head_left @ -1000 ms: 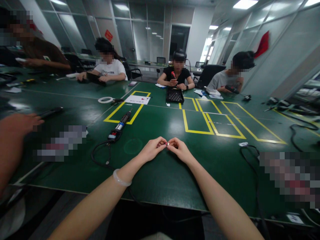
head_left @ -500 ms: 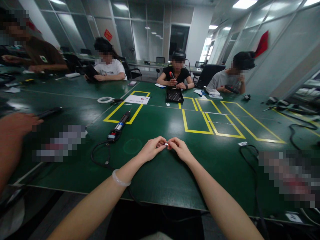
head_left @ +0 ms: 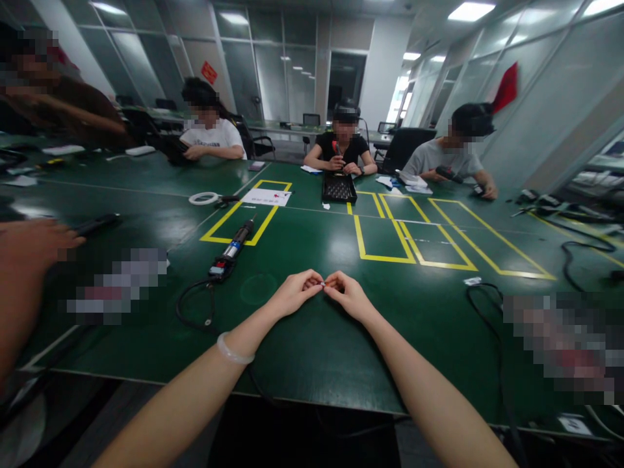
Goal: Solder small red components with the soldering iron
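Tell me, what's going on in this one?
The person's left hand and right hand meet over the green table, fingertips pinching a small part too tiny to identify. A screwdriver lies to their left, untouched by either hand, its tip pointing away. Across the table, a co-worker holds a tool above a black tray.

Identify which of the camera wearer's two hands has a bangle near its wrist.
The left hand: a pale bangle sits close behind it, whereas the right hand has none.
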A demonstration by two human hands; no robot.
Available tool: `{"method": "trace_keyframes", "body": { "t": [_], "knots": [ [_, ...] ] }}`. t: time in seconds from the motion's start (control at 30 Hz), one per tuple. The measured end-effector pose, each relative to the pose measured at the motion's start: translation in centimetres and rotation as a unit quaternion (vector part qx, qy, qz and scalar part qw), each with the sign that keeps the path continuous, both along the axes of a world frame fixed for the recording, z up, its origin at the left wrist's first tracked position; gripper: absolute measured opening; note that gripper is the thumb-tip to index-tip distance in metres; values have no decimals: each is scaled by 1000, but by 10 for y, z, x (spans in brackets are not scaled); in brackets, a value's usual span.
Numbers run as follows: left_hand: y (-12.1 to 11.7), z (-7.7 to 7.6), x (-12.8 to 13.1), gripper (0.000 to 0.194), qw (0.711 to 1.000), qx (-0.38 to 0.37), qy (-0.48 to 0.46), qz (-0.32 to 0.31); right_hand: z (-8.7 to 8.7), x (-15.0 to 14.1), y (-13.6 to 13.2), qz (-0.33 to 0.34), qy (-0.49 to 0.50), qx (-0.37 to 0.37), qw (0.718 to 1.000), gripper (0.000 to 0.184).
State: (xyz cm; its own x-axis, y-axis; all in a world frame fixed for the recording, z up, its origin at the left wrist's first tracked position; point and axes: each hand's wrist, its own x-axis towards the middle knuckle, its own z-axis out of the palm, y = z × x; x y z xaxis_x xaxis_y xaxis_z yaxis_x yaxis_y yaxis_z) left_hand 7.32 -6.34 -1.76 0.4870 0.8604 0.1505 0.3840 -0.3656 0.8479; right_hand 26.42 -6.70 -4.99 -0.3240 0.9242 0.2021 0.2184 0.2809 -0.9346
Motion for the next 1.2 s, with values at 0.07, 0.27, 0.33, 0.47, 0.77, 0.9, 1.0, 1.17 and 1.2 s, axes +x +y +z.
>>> {"method": "trace_keyframes", "body": {
  "t": [0.07,0.27,0.33,0.47,0.77,0.9,1.0,1.17,1.2],
  "knots": [
    [0,1,0,25,1000,-1,2,0,0,0,0,-1,-2,2,1000,19],
    [3,5,-3,30,999,31,31,30,1,0,0,-5,-7,6,1000,18],
    [9,9,-11,31,996,56,50,50,0,0,0,-5,-10,5,1000,20],
    [39,23,-49,32,973,139,139,124,-1,2,0,-3,-10,3,1000,22],
    [119,34,-184,68,853,-6,399,338,-2,3,2,9,-14,-1,1000,22],
    [118,23,-192,50,869,-41,392,300,-2,4,2,13,-15,-4,1000,22],
    [112,19,-185,48,870,-41,387,303,-1,4,1,18,-16,-1,1000,20],
    [102,17,-160,55,872,-33,388,296,-3,5,0,24,-25,13,999,17],
    [99,16,-152,56,874,-29,387,291,-3,5,0,24,-29,19,999,16]
  ]
}}
